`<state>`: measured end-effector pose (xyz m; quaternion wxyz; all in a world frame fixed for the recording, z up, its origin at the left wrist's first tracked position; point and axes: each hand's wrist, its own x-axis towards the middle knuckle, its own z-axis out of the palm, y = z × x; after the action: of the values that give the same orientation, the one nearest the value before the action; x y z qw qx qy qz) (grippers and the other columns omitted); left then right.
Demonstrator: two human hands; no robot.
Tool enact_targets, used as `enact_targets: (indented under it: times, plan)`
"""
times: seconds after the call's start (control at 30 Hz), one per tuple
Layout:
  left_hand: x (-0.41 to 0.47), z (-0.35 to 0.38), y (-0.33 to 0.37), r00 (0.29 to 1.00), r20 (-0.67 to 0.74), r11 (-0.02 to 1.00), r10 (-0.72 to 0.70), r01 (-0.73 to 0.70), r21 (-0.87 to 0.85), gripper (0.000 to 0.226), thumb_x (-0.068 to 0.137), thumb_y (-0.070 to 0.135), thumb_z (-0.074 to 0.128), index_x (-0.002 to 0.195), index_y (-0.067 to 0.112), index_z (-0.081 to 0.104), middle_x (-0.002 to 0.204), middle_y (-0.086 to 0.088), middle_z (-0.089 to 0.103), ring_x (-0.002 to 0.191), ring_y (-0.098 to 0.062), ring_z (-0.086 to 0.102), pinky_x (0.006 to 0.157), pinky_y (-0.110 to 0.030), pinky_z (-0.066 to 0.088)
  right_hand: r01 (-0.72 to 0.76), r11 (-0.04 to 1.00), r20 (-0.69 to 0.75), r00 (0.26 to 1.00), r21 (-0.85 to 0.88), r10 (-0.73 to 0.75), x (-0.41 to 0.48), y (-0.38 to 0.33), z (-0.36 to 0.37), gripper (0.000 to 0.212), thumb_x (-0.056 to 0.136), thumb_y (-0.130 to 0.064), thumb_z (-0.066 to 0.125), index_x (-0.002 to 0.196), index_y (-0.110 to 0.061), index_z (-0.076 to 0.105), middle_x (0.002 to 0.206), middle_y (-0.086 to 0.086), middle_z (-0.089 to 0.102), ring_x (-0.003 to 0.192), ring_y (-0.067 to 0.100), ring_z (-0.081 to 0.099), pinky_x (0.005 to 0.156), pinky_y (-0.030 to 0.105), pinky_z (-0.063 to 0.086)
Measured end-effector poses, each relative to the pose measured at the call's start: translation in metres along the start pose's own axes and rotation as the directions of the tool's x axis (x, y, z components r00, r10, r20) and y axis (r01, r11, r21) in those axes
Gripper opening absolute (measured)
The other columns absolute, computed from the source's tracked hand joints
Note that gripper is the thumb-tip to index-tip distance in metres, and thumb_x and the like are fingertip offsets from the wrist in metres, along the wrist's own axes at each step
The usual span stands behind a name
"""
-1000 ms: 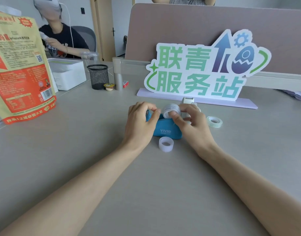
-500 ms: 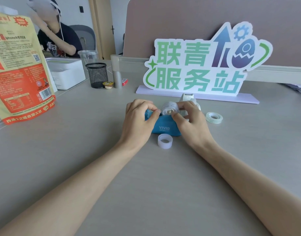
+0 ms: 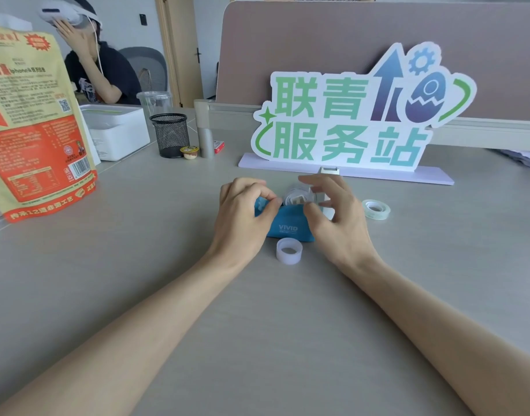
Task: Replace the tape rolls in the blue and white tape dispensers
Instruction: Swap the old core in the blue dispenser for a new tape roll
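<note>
The blue tape dispenser (image 3: 287,228) marked VIVID lies on the grey desk between my hands. A white tape roll (image 3: 296,197) sits in its top slot. My left hand (image 3: 242,217) pinches the dispenser's left end with thumb and forefinger. My right hand (image 3: 338,219) hovers at its right end with fingers spread, just off the roll. The white dispenser (image 3: 328,171) is mostly hidden behind my right hand. One loose white roll (image 3: 289,250) stands just in front of the blue dispenser. A clear roll (image 3: 376,208) lies flat to the right.
A large sign (image 3: 347,121) on a lilac base stands right behind the dispensers. An orange snack bag (image 3: 32,124) is at the left, with a white box (image 3: 116,130) and mesh pen cup (image 3: 170,135) behind it. A person with a headset sits at the far left.
My right hand has let go of the tape roll and spread its fingers; the roll now rests in the blue dispenser. The left hand keeps its grip.
</note>
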<state>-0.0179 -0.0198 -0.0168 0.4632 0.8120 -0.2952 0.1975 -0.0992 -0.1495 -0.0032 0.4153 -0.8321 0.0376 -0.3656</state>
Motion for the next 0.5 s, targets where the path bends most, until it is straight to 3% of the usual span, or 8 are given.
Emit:
enact_targets:
  times: [0.1, 0.3, 0.43, 0.5]
  plan:
    - [-0.0008, -0.0002, 0.0008, 1.000, 0.003, 1.000, -0.007, 0.007, 0.004, 0.007, 0.087, 0.023, 0.065, 0.083, 0.018, 0.066, 0.108, 0.011, 0.050, 0.108, -0.008, 0.038, 0.081, 0.007, 0.021, 0.074, 0.996, -0.016, 0.997, -0.052, -0.075, -0.0020, -0.0003, 0.0003, 0.036, 0.077, -0.012, 0.046, 0.104, -0.016, 0.069, 0.110, -0.007, 0.063, 0.111, 0.015, 0.055, 0.096, 0.028, 0.043]
    - [-0.0008, -0.0027, 0.0020, 0.999, 0.021, 0.999, -0.039, 0.040, -0.020, 0.008, 0.087, 0.023, 0.064, 0.080, 0.020, 0.065, 0.107, 0.011, 0.050, 0.108, -0.007, 0.039, 0.080, 0.007, 0.021, 0.071, 0.993, -0.026, 0.997, -0.097, -0.074, -0.0001, 0.0061, 0.0033, 0.029, 0.085, -0.003, 0.049, 0.098, -0.014, 0.074, 0.103, -0.007, 0.063, 0.106, 0.012, 0.055, 0.089, 0.013, 0.038]
    - [-0.0004, -0.0020, 0.0011, 0.999, 0.022, 0.999, -0.038, 0.039, -0.024, 0.008, 0.087, 0.023, 0.064, 0.081, 0.018, 0.066, 0.107, 0.011, 0.050, 0.107, -0.007, 0.039, 0.081, 0.007, 0.020, 0.072, 0.993, -0.058, 0.995, -0.089, -0.077, 0.0014, 0.0092, 0.0046, 0.028, 0.089, -0.002, 0.048, 0.099, -0.013, 0.072, 0.105, -0.004, 0.063, 0.101, 0.014, 0.057, 0.084, 0.015, 0.039]
    - [-0.0001, -0.0019, 0.0012, 0.999, 0.022, 0.999, -0.041, 0.042, -0.029, 0.008, 0.087, 0.023, 0.064, 0.081, 0.018, 0.067, 0.108, 0.011, 0.050, 0.108, -0.007, 0.039, 0.081, 0.007, 0.020, 0.070, 0.995, -0.071, 0.995, -0.075, -0.075, 0.0014, 0.0095, 0.0043, 0.029, 0.089, 0.000, 0.048, 0.096, -0.013, 0.073, 0.100, -0.006, 0.062, 0.094, 0.009, 0.057, 0.078, 0.010, 0.038]
